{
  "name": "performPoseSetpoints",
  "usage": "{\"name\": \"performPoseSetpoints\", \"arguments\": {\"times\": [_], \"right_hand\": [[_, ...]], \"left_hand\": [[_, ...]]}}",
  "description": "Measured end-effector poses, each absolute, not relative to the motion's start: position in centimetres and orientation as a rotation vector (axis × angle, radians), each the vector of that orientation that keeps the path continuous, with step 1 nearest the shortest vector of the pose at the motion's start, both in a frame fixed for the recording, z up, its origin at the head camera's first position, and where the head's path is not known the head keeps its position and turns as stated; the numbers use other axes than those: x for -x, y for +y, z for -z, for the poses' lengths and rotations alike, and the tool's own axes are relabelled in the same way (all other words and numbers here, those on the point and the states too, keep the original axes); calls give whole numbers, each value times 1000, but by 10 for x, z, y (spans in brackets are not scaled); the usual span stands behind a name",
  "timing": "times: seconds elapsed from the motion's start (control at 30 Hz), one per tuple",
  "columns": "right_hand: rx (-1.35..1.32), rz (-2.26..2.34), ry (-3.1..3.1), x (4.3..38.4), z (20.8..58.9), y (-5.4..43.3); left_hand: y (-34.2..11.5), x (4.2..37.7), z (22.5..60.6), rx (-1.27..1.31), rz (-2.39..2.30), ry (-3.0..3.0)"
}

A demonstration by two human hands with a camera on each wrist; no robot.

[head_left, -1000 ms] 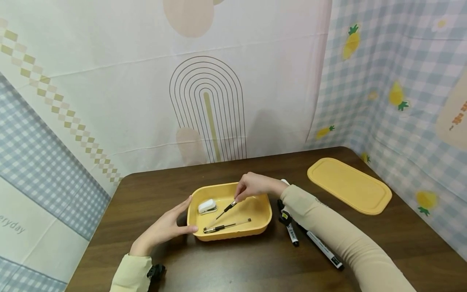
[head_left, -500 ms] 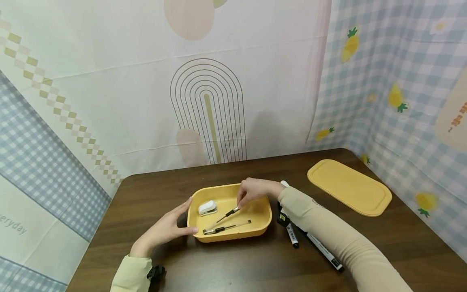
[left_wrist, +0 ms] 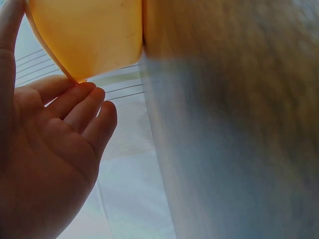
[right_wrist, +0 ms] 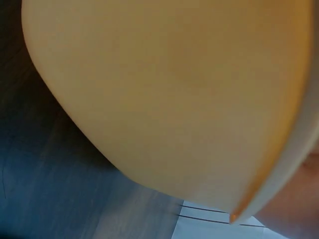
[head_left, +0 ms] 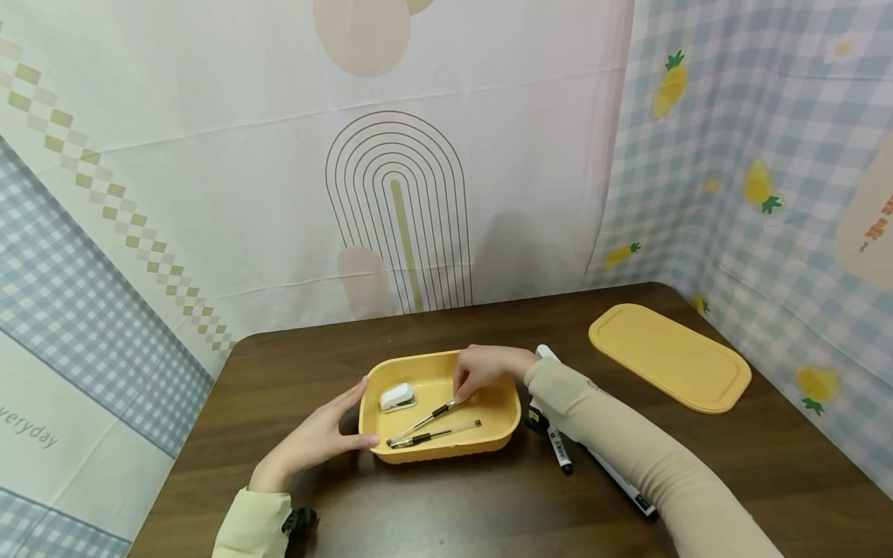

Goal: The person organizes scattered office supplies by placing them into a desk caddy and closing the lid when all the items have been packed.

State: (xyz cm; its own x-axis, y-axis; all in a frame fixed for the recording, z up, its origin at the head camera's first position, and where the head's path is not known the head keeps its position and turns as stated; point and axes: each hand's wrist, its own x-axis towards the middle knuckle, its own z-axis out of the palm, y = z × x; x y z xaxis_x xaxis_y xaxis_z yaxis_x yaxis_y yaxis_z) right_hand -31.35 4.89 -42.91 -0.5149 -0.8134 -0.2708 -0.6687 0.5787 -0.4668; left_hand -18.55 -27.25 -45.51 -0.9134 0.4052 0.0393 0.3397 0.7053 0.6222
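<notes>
A yellow plastic box sits on the dark wooden table. My left hand spans its left end, thumb laid along the near rim and fingers stretched toward the far corner; the left wrist view shows the fingertips right at the rim. Inside the box, my right hand pinches the end of a clear gel pen with a black grip. A second gel pen lies just in front of it. Behind them stands a small white stapler. From the right wrist, the box's wall hides most of the hand.
Right of the box lie a marker and a longer white-and-black marker, partly under the right forearm. A white tip shows behind that wrist. A flat yellow lid rests at the back right. Patterned cloth hangs behind the table.
My right hand has come down a little in the box, and the pen it pinches now lies lower, closer to the box floor. The left hand and the box have stayed put.
</notes>
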Motion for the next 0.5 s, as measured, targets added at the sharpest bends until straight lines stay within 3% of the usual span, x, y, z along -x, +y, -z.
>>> {"name": "performPoseSetpoints", "arguments": {"times": [0.5], "right_hand": [[1161,449,2372,313,435,48]], "left_hand": [[-272,186,456,-610,-976,2810]]}}
